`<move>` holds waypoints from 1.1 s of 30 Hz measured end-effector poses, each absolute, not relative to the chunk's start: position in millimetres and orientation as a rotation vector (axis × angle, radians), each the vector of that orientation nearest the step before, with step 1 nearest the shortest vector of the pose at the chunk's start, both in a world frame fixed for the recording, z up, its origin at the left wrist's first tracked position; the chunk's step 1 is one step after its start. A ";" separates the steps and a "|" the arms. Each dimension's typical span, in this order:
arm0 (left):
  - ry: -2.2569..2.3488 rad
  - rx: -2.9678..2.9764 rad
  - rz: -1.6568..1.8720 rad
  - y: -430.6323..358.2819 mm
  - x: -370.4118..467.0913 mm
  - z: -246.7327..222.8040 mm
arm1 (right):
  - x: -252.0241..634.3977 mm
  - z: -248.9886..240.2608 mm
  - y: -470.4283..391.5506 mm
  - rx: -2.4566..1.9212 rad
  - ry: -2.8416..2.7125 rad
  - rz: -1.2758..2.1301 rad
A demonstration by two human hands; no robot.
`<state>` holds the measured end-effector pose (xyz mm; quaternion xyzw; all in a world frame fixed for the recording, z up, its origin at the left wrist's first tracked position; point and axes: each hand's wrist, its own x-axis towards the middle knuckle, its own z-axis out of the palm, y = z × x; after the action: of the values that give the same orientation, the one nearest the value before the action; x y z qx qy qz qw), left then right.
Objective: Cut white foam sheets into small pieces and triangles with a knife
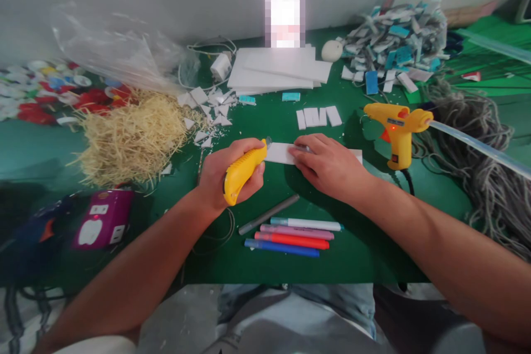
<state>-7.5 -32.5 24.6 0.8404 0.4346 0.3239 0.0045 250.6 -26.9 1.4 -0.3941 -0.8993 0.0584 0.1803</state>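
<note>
My left hand is wrapped round a yellow utility knife. The knife's tip meets the left end of a white foam board strip lying on the green table. With its fingers bent and pressed together, my right hand holds the strip down. A small greyish thing shows by its fingers, too little visible to name. The strip's right end emerges past the hand. Just beyond stand out several small white cut pieces. Nearer me lie a grey stick and several markers.
A yellow glue gun with a lit red light stands at right, beside grey yarn. Straw and white scraps lie left, with a purple power box. White boards and a heap of pieces are behind.
</note>
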 end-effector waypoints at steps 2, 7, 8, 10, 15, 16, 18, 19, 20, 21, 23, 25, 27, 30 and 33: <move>1.351 2.646 1.001 -32.5 -7.3 23.9 | 250.6 1.8 -26.8 -1.112 -2.549 0.159; 1.353 2.668 0.977 -31.7 -5.3 21.4 | 250.4 2.4 -26.3 -1.109 -2.552 0.152; 1.334 2.693 1.000 -31.4 -4.6 21.0 | 250.3 2.3 -26.2 -1.110 -2.547 0.168; 1.289 2.742 1.046 -30.7 -3.2 20.5 | 250.1 1.8 -26.0 -1.109 -2.543 0.188; 1.219 2.816 1.037 -29.9 -5.1 21.3 | 250.0 1.4 -26.5 -1.120 -2.560 0.145; 1.217 2.822 1.068 -29.9 -6.7 21.5 | 250.2 1.8 -26.8 -1.121 -2.561 0.142; 1.258 2.788 1.196 -29.8 -11.0 21.7 | 250.6 2.9 -27.2 -1.113 -2.563 0.152; 1.288 2.751 1.261 -29.7 -13.2 21.5 | 250.8 3.5 -27.3 -1.106 -2.565 0.161; 1.313 2.712 1.305 -29.7 -15.2 21.1 | 250.9 4.1 -27.4 -1.101 -2.569 0.169; 1.331 2.678 1.326 -29.6 -16.7 20.3 | 251.0 4.4 -27.4 -1.102 -2.573 0.171; 1.336 2.646 1.318 -29.6 -17.7 18.2 | 250.8 4.5 -27.3 -1.115 -2.578 0.156; 1.343 2.642 1.304 -29.9 -16.0 15.9 | 250.5 3.8 -27.1 -1.130 -2.581 0.139; 1.329 2.667 1.299 -30.4 -13.1 14.9 | 250.2 3.0 -27.0 -1.135 -2.574 0.154; 1.276 2.777 1.191 -31.5 -10.0 17.3 | 250.0 2.7 -27.0 -1.133 -2.556 0.183; 1.277 2.816 1.050 -31.8 -9.5 21.4 | 250.0 3.8 -27.1 -1.135 -2.570 0.157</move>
<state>-9.5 -31.8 21.4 0.8608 0.3903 0.3208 -0.0618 250.0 -27.1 3.8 -0.3979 -0.9011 0.0551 0.1633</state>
